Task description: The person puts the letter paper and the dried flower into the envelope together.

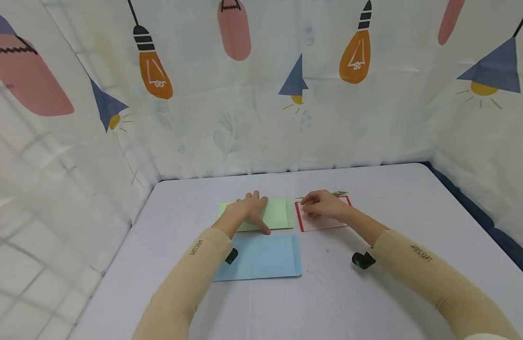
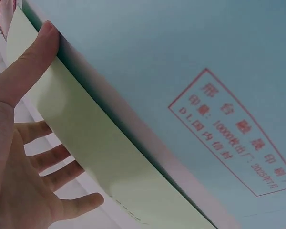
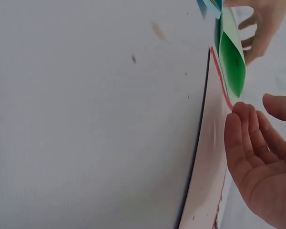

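Note:
A pale green envelope [image 1: 279, 213] lies on the table, with a light blue envelope [image 1: 265, 257] just in front of it. My left hand [image 1: 250, 210] rests flat on the green envelope [image 2: 86, 138], fingers spread and thumb tip at its near edge beside the blue envelope [image 2: 157, 57], which carries a red stamp. To the right lies a white card with a red border [image 1: 325, 223]. My right hand [image 1: 323, 205] sits over its far left corner. In the right wrist view, that hand's [image 3: 257, 157] bent fingertips touch the card's edge [image 3: 205, 157], the thumb apart.
The table [image 1: 372, 293] wears a pale cloth. Printed curtains [image 1: 253, 118] close it in at the back and both sides. A small green-patterned item [image 1: 340, 193] peeks out behind the right hand. A dark blue strip [image 1: 478, 212] runs along the table's right edge.

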`<state>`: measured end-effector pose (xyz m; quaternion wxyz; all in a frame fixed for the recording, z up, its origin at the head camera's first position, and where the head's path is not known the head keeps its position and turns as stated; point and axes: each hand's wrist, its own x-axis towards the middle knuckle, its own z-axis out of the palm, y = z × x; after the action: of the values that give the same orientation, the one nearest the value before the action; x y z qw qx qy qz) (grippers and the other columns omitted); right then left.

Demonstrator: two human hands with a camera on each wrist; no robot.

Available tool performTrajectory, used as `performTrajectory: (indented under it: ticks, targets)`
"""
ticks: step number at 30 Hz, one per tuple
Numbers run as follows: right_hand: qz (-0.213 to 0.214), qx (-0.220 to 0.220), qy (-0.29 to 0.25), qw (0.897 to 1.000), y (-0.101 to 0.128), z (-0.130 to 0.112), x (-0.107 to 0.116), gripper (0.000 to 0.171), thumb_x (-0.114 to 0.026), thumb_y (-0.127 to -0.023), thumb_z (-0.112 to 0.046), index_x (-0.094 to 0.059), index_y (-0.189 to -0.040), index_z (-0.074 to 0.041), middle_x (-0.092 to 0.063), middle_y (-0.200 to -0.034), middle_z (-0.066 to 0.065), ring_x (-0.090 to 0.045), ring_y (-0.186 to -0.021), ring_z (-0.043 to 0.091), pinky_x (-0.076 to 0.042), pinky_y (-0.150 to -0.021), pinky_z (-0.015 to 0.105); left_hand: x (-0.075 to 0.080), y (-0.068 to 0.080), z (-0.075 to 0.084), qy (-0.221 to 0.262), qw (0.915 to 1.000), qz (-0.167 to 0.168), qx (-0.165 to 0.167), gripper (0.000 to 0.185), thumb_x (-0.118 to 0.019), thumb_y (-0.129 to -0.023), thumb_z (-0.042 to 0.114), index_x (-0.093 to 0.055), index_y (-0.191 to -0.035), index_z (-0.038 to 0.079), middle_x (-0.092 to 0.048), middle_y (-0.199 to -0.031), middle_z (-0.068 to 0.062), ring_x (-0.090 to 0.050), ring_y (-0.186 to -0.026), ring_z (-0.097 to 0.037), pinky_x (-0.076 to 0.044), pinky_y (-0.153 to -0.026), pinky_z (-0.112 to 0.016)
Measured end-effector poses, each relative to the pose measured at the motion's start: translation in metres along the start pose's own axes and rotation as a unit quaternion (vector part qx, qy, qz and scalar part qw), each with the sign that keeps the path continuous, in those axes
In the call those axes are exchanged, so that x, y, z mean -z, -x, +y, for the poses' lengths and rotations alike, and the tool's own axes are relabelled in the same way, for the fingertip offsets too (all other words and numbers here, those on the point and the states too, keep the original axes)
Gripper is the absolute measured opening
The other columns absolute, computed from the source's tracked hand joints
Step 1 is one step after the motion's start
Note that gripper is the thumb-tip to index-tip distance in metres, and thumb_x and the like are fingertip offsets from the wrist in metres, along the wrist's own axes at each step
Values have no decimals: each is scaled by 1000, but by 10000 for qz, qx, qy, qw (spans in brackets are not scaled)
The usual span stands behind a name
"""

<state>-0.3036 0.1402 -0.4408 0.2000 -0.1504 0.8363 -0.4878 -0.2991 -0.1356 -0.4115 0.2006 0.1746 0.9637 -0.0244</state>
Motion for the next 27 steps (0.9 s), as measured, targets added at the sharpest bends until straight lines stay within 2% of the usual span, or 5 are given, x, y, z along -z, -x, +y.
performTrajectory:
  ticks: [9,14,17,22,27]
  targets:
    - [436,35,806,9958,18,17,34,29,-67,-100,-14,-66,-121,5,-65,-95,13,-61,-77,23,-53,-71,33,2,1,2,-5,10000,-51,34,113,-83,-76,64,-30,-161,13,-26,-161,-19,-31,-144,-39,-36,-108,-62]
    - [721,-38,977,9926,29,26,50,31,-66,-99,-14,-64,-122,7,-64,-95,12,-59,-72,21,-50,-66,33,1,1,3,-30,10000,-30,29,112,-83,-76,64,-31,-161,12,-28,-160,-19,-33,-143,-38,-37,-108,-62]
    - [875,-153,1056,9904,35,29,59,34,-66,-98,-14,-62,-123,9,-64,-98,15,-60,-72,23,-50,-64,34,2,1,3,-41,10000,-14,18,111,-83,-76,64,-32,-160,12,-30,-159,-19,-34,-142,-38,-37,-107,-62]
    - [1155,-340,1597,9798,40,34,70,38,-69,-96,-18,-59,-122,8,-63,-108,21,-61,-80,25,-49,-65,33,2,1,3,-56,10000,-12,17,111,-84,-76,63,-32,-161,12,-29,-159,-20,-34,-143,-39,-37,-107,-62]
    - [1154,-633,2005,9708,38,43,74,49,-73,-94,-24,-53,-124,9,-61,-113,25,-59,-86,29,-50,-69,35,1,3,4,-20,10000,-16,61,112,-84,-76,63,-31,-161,12,-28,-160,-20,-33,-144,-38,-37,-108,-61]
